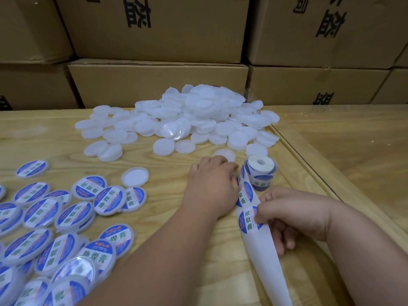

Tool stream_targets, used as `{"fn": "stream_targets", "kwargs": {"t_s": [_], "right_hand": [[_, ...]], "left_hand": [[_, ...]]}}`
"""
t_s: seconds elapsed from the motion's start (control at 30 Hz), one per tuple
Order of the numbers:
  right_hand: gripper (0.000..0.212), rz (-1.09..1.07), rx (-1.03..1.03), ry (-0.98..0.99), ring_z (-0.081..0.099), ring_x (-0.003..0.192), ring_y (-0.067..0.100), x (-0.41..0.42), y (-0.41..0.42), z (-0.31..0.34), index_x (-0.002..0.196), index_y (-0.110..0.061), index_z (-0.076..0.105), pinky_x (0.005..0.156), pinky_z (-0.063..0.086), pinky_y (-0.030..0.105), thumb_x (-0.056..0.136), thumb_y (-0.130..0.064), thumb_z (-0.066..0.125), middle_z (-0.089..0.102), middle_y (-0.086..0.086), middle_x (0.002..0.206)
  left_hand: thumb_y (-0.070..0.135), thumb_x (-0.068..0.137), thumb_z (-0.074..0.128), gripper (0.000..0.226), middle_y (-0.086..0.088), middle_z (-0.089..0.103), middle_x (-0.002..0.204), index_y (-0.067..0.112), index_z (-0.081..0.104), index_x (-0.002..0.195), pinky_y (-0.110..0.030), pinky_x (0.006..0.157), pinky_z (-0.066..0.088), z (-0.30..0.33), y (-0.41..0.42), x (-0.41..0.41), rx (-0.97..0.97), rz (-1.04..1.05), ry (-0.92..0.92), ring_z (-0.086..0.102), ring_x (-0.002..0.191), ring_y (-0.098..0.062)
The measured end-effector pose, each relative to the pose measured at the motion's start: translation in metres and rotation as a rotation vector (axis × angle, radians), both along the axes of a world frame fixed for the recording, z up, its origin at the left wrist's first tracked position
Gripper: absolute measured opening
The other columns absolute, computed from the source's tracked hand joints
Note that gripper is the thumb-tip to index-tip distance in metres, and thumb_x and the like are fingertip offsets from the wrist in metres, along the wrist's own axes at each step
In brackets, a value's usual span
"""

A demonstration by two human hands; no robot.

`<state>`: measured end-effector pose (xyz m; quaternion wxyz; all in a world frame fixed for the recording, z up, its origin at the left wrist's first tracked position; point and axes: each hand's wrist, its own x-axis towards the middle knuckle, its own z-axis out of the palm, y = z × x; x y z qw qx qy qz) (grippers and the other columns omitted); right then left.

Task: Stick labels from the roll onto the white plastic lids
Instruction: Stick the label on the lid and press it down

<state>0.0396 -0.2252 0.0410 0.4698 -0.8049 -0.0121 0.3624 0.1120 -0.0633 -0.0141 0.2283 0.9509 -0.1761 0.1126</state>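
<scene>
label half-peeled, next bare lid within reach

nearest, the right hand pinches a round blue-and-white printed label on the white backing strip; a hasty pull could crease it or stick it to the fingers. the left hand, fingers curled down, looks to rest on a plain white plastic lid, whether gripping i cannot tell, beside the small label roll, which could tip if the strip tugs. labelled lids crowd the left; bare wooden table lies between. farther off, the bare lid heap, then brown cardboard boxes; the raised table seam bounds the right.

left hand reaching flat, right hand pinching
</scene>
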Motion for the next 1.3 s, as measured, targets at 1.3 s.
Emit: {"fn": "stream_targets", "kwargs": {"t_s": [1.3], "right_hand": [[0.007, -0.273, 0.343, -0.622, 0.047, 0.06, 0.01, -0.014, 0.025, -0.02, 0.068, -0.01, 0.066, 0.056, 0.039, 0.02, 0.072, -0.011, 0.059, 0.052, -0.001, 0.062]], "left_hand": [[0.042, 0.072, 0.084, 0.038, 0.017, 0.07, 0.099, 0.037, 0.061, 0.102, -0.028, 0.083, 0.054, 0.019, 0.044, -0.084, -0.764, -0.168, 0.305, 0.067, 0.088, -0.002]]}}
